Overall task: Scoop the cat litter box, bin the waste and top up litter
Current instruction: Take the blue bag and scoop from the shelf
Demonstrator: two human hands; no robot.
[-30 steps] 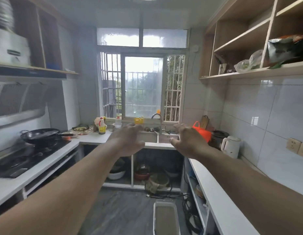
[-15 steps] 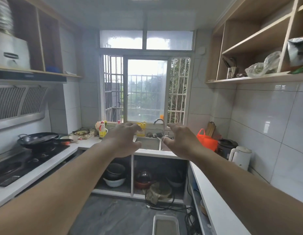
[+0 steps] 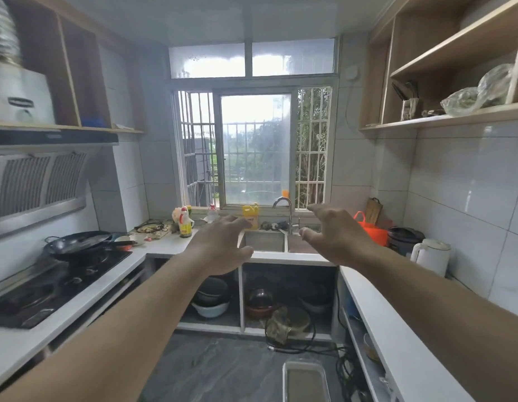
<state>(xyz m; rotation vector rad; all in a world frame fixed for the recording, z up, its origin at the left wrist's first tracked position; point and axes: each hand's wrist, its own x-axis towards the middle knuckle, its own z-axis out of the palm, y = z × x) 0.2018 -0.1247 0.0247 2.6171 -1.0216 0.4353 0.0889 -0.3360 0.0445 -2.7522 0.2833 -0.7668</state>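
Item: litter box (image 3: 305,380), white rectangular tray w/ raised rim, on the grey floor at the bottom edge of view, well below and slightly to the right-hand side of both hands, near the base of the right counter (image 3: 397,329); tangle of black cables (image 3: 343,361) just beside it. Contents: flat greyish fill, level surface, no clumps discernible (too small to tell). Left hand (image 3: 220,245): held out at counter height, fingers spread and loosely curved, holding nothing. Right hand (image 3: 336,237): same, level w/ the left, a gap apart, fingers splayed, empty. Beyond the hands: sink (image 3: 265,242) w/ tap (image 3: 284,210), yellow bottle (image 3: 251,216) on the sill. Off to the left-hand side: wok (image 3: 78,242) on hob. Off to the right-hand side: orange basket (image 3: 372,230), white kettle (image 3: 432,256). No scoop, bin or litter bag identifiable. Handling est.: tray prob. rigid plastic, smooth, moderately heavy when filled; the granules shift and spill if tipped, so keep level. Best hold if moved: both long rims, one hand each side, thumbs over the lip. Status: task not started; nothing touched.
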